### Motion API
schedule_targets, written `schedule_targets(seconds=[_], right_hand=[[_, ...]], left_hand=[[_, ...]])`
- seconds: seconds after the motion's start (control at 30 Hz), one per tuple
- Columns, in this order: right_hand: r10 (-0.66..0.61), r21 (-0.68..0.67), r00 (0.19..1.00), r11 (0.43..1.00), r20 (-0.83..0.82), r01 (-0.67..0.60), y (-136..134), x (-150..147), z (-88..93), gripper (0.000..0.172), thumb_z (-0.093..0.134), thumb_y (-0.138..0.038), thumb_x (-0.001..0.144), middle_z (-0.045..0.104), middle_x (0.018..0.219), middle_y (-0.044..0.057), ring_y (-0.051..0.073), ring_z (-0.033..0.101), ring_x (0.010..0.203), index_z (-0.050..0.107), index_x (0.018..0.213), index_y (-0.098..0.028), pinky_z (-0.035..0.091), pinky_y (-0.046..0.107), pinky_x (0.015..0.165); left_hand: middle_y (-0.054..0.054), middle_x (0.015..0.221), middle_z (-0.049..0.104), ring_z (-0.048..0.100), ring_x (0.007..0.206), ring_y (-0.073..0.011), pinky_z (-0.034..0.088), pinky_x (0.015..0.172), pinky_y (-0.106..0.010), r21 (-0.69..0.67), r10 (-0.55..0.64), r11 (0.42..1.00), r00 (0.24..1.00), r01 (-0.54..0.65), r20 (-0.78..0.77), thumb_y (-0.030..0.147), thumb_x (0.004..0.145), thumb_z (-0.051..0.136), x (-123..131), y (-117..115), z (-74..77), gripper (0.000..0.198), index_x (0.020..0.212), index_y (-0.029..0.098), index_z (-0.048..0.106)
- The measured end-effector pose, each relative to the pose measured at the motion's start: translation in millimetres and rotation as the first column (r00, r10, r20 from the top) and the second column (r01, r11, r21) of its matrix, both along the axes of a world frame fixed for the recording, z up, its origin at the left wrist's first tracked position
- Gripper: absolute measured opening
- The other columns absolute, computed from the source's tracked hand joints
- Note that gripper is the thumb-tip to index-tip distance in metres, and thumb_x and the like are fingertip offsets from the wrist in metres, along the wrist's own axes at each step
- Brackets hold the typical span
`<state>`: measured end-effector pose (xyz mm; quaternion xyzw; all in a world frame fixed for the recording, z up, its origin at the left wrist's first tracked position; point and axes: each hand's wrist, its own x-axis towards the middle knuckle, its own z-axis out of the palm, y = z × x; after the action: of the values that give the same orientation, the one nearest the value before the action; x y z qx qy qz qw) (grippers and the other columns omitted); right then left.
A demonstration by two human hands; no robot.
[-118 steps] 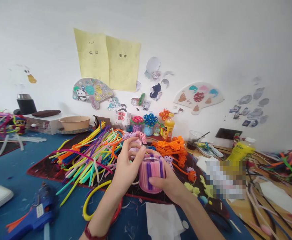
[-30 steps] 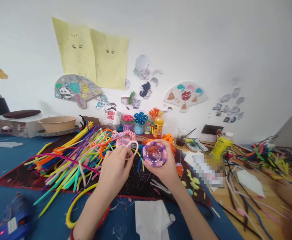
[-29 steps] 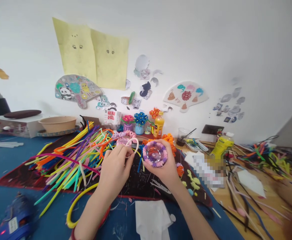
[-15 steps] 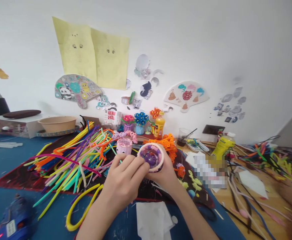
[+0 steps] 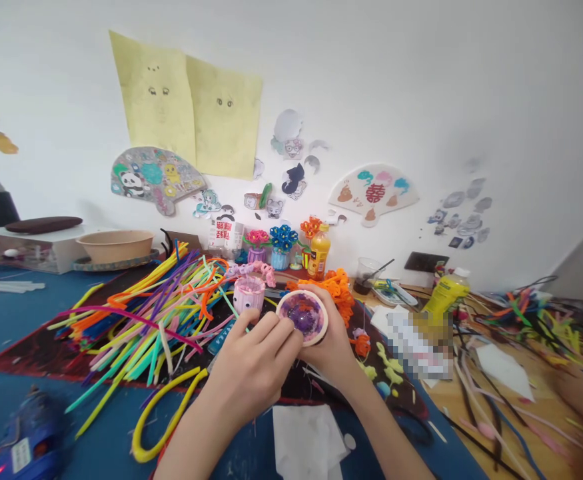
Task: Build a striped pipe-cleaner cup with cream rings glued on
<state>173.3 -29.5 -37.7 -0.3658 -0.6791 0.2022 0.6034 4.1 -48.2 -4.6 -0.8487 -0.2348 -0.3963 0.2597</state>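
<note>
My right hand [image 5: 328,343] grips a small cup wrapped in pink and purple pipe cleaners [image 5: 303,315], tipped so its round end faces me. A pale pink ring runs round that end. My left hand [image 5: 254,363] has its fingers curled against the cup's left rim, pressing on the ring. Behind the hands a second pink wrapped cup [image 5: 248,294] stands upright on the dark mat [image 5: 26,350].
A heap of coloured pipe cleaners [image 5: 146,307] lies left of the hands, with a yellow hoop [image 5: 158,420] nearer me. A blue glue gun [image 5: 21,443] is at bottom left, white paper [image 5: 308,443] below my wrists, orange pipe-cleaner shapes [image 5: 336,287] and bottles behind.
A second ago my left hand held the pale pink ring apart from the cup. Now the ring sits on the cup's end and my left fingers press its rim. The cup sits slightly lower.
</note>
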Motion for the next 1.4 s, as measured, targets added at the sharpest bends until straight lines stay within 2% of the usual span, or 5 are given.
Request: schedule_targets(seconds=[0.5, 0.7, 0.9, 1.2, 1.4], right_hand=[[0.402, -0.293, 0.908, 0.860, -0.119, -0.419, -4.7, -8.5, -0.3, 0.070, 0.088, -0.037, 0.061, 0.060, 0.116, 0.006, 0.024, 0.059, 0.108, 0.052, 0.119, -0.024, 0.047, 0.036, 0.095], [0.468, -0.487, 0.854, 0.704, -0.228, -0.517, -8.1, -7.0, -17.3, 0.073, 0.090, -0.040, 0.059, 0.062, 0.114, 0.006, 0.024, 0.059, 0.107, 0.053, 0.120, -0.022, 0.045, 0.039, 0.096], [0.535, -0.572, 0.816, 0.608, -0.218, -0.551, -10.2, 12.1, -20.6, 0.099, 0.092, -0.029, 0.059, 0.052, 0.135, 0.009, 0.025, 0.051, 0.127, 0.034, 0.139, -0.028, 0.036, 0.042, 0.110], [0.154, -0.537, 0.975, 0.842, 0.158, -0.046, -10.2, 25.4, -5.5, 0.028, 0.071, -0.037, 0.083, 0.068, 0.105, 0.006, 0.022, 0.063, 0.098, 0.068, 0.108, -0.024, 0.050, 0.036, 0.089], [-0.081, -0.336, 0.931, 0.919, 0.355, 0.208, -26.8, 7.3, 8.9, 0.008, 0.064, -0.024, 0.085, 0.068, 0.073, 0.000, 0.015, 0.060, 0.062, 0.071, 0.082, -0.022, 0.049, 0.025, 0.059]], left_hand=[[-0.004, 0.093, 0.068, 0.061, 0.085, -0.0187, 0.043, 0.078, -0.033, -0.530, 0.169, 0.841, 0.878, 0.108, 0.448, 0.018, 0.090, 0.053, -19.7, 7.7, 6.5, 0.009, 0.090, 0.019, 0.062], [-0.001, 0.086, 0.070, 0.062, 0.074, -0.0171, 0.045, 0.069, -0.029, -0.810, 0.180, 0.583, 0.963, 0.058, 0.199, 0.025, 0.088, 0.056, -22.6, 25.6, 2.3, 0.012, 0.090, 0.020, 0.066], [-0.001, 0.088, 0.071, 0.065, 0.078, -0.0196, 0.043, 0.066, -0.030, -0.826, 0.259, 0.546, 0.966, -0.140, 0.007, 0.028, 0.089, 0.057, -14.4, 27.5, 1.0, 0.013, 0.094, 0.022, 0.067], [0.000, 0.080, 0.069, 0.065, 0.074, -0.0195, 0.042, 0.061, -0.029, -0.815, 0.375, 0.499, 0.921, -0.293, -0.101, 0.020, 0.086, 0.061, -6.1, 18.9, -3.9, 0.008, 0.084, 0.023, 0.068], [0.001, 0.080, 0.066, 0.063, 0.072, -0.0171, 0.045, 0.063, -0.029, -0.703, 0.285, 0.689, 0.958, -0.175, 0.040, 0.017, 0.090, 0.056, -5.4, 14.3, -9.5, 0.012, 0.085, 0.022, 0.066]])
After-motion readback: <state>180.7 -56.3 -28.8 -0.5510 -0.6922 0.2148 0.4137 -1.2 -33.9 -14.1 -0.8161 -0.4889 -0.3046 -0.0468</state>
